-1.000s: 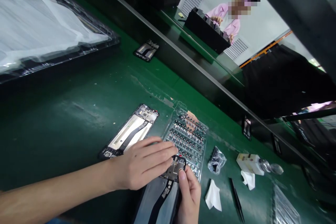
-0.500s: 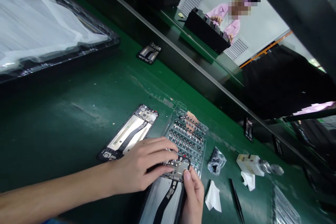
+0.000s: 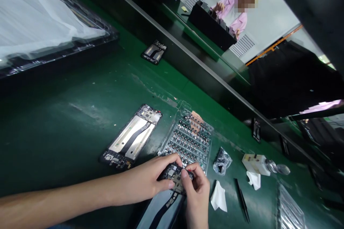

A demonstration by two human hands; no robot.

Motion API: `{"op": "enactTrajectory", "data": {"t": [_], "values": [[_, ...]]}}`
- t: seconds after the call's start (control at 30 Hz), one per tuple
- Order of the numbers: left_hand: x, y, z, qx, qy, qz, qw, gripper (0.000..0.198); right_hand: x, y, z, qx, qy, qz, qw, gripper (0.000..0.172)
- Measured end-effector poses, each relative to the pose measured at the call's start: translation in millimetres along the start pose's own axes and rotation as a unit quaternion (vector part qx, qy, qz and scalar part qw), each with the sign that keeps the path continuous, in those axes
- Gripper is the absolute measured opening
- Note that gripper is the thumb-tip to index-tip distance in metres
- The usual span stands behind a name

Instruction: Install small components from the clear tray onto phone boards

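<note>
At the bottom middle lies an opened phone (image 3: pixel 164 207), its circuit board and black ribbon cable showing. My left hand (image 3: pixel 152 177) is closed on the upper left edge, thumb on the board and fingers over the top. My right hand (image 3: pixel 197 195) grips the upper right corner, with its thumb on the board and fingers curled round the edge. Behind my hands sits a clear plastic tray (image 3: pixel 192 137) holding many small parts, its near end partly covered. Left of it rests a second opened phone (image 3: pixel 137 132), which neither hand touches.
Tweezers (image 3: pixel 242 200), a white cloth (image 3: pixel 219 196), a crumpled plastic packet (image 3: pixel 222 161) and a dispenser bottle (image 3: pixel 255 164) lie to the right. Another phone (image 3: pixel 155 52) sits near the metal ledge. A large black tray (image 3: pixel 88 48) fills the upper left. A person (image 3: pixel 228 12) works beyond.
My left hand has drawn back from over the board to the phone's left edge. My right hand's fingers have moved up round the top corner, and the phone has shifted slightly left.
</note>
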State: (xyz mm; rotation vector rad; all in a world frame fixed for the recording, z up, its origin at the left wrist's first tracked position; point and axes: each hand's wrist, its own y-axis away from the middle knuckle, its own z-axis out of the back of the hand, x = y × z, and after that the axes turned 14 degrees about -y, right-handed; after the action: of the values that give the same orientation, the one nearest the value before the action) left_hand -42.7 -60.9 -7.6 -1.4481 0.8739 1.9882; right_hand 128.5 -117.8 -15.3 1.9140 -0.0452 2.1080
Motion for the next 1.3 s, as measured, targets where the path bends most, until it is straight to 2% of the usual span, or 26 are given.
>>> {"op": "enactTrajectory", "data": {"t": [0.2, 0.3, 0.53, 0.67, 0.77, 0.83, 0.9, 0.97, 1.03, 1.13, 1.2, 1.23, 1.3], "values": [[0, 0, -0.9, -0.009, -0.013, 0.006, 1.0, 0.036, 9, 0, -3, 0.008, 0.022, -0.002, 1.0, 0.021], [-2, 1, -0.7, -0.009, -0.01, 0.001, 1.0, 0.029, 11, 0, -3, 0.008, 0.019, 0.0, 1.0, 0.021], [-1, -3, -5.5, -0.062, -0.054, 0.004, 0.997, 0.014, 3, 2, -4, 0.013, 0.011, 0.024, 1.0, 0.02], [-1, -5, -6.2, -0.076, -0.073, -0.003, 0.994, 0.013, -1, 3, -7, 0.005, 0.003, 0.026, 1.0, 0.021], [-2, -6, -2.5, -0.079, -0.069, 0.002, 0.994, 0.012, 1, 3, -9, 0.004, -0.024, 0.018, 1.0, 0.024], [-3, -4, 1.7, -0.062, -0.052, 0.008, 0.997, 0.012, 5, 2, -9, 0.004, -0.068, 0.0, 0.998, 0.026], [-6, -1, 5.2, -0.041, -0.026, 0.013, 0.999, 0.02, 9, 0, -7, -0.003, -0.129, -0.026, 0.991, 0.027], [-10, 4, 5.7, -0.047, -0.028, 0.003, 0.999, 0.034, 11, -1, -4, -0.022, -0.182, -0.037, 0.982, 0.028], [-14, 10, 2.1, -0.061, -0.086, -0.016, 0.994, 0.053, 11, -2, -2, -0.05, -0.224, -0.04, 0.973, 0.026], [-16, 16, -6.1, -0.041, -0.205, -0.031, 0.977, 0.081, 10, -1, -1, -0.063, -0.274, -0.064, 0.958, 0.022], [-16, 18, -8.0, -0.033, -0.234, -0.038, 0.971, 0.08, 11, 1, -1, -0.055, -0.3, -0.066, 0.95, 0.021], [-16, 17, -7.0, -0.033, -0.215, -0.049, 0.975, 0.076, 13, 2, -2, -0.054, -0.308, -0.054, 0.948, 0.022], [-14, 15, -2.0, -0.004, -0.076, -0.084, 0.994, 0.07, 15, 4, -2, -0.071, -0.304, -0.018, 0.95, 0.03]]}}
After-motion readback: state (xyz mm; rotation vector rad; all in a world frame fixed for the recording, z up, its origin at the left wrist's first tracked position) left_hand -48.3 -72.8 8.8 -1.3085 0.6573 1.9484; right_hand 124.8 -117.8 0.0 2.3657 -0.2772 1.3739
